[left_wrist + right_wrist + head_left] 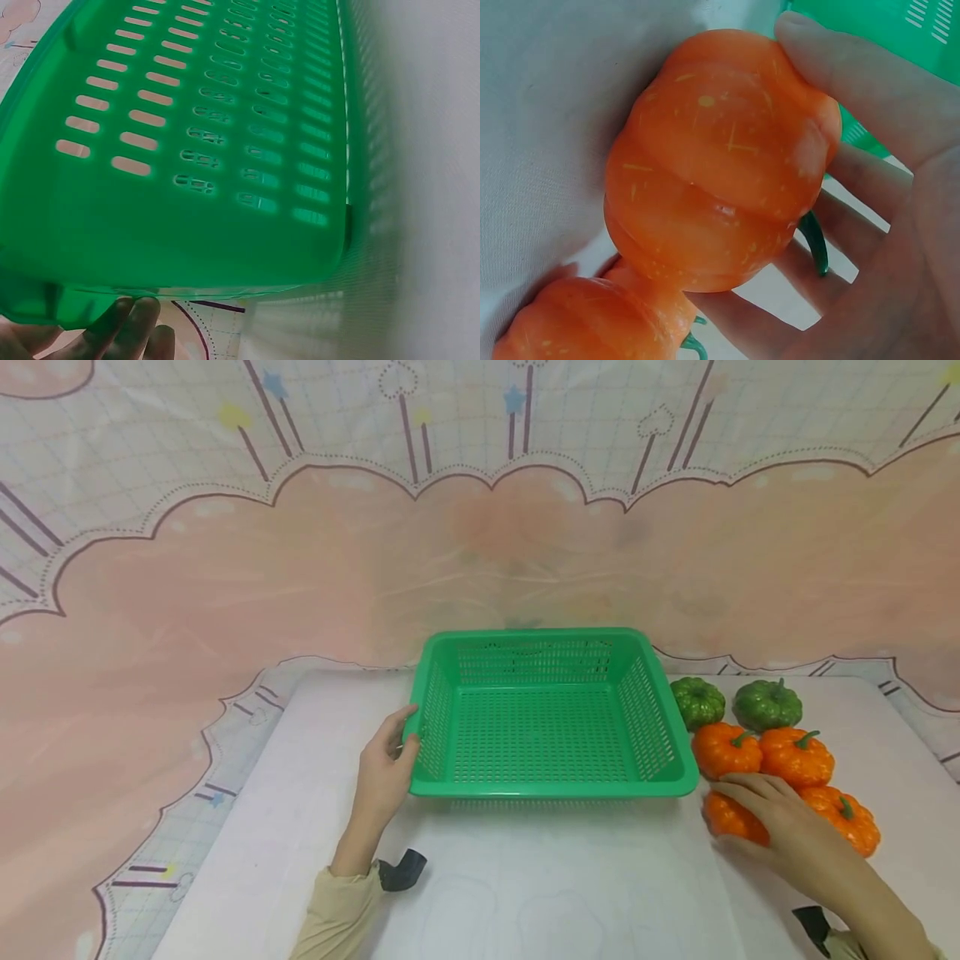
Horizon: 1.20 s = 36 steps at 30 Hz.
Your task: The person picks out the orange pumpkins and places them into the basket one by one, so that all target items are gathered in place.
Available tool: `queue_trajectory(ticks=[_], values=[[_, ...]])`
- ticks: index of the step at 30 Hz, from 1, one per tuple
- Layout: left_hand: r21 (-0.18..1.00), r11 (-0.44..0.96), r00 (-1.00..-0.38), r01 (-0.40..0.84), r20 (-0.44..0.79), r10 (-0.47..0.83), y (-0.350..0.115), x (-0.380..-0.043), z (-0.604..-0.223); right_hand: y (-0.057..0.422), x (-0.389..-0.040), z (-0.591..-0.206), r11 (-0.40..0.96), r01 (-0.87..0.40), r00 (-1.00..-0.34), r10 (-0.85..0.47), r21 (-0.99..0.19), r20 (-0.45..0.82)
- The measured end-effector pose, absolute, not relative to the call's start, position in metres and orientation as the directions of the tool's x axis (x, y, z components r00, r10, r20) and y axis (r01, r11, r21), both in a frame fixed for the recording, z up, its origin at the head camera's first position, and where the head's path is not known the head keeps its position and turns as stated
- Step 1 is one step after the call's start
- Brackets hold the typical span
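Observation:
A green plastic basket (pixel 552 789) with slotted walls stands at the table's far side, nothing inside it. My left hand (pixel 386 768) holds its left rim; in the left wrist view only some fingertips (pixel 139 322) show at the basket's edge (pixel 172 247). On the right, my right hand (pixel 780 827) grips a small orange pumpkin (pixel 731 821), thumb on one side and fingers curved round the other. The right wrist view shows this pumpkin (pixel 712 165) with its green stem toward the palm and a second orange pumpkin (pixel 592 322) beside it.
More orange pumpkins (pixel 797 758) lie close around the right hand. Two green pumpkins (pixel 768 704) sit behind them, one near the basket's right wall. A white table (pixel 525 893) is under everything, and a patterned curtain (pixel 300 568) hangs behind.

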<state>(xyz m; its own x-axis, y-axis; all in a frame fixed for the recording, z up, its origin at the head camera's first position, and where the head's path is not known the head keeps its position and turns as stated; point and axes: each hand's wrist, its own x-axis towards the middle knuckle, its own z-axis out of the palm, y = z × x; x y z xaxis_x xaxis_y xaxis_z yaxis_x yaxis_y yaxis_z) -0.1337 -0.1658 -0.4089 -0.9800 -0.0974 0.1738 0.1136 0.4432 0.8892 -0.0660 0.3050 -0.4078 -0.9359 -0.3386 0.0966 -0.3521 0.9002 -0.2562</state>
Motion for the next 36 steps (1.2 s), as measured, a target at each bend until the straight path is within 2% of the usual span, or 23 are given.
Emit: queue_trajectory(ticks=[18,36], values=[[0.916,0.391,-0.99,0.094,0.127,-0.059,-0.166,-0.134,-0.407,0.303,-0.072,-0.391,0.916,-0.334,-0.942,-0.328,-0.221,0.066],[0.917,0.393,-0.995,0.069,0.093,-0.044,-0.168,-0.132,-0.404,0.297,-0.083,-0.372,0.868,-0.454,-0.871,-0.382,-0.204,0.31]])
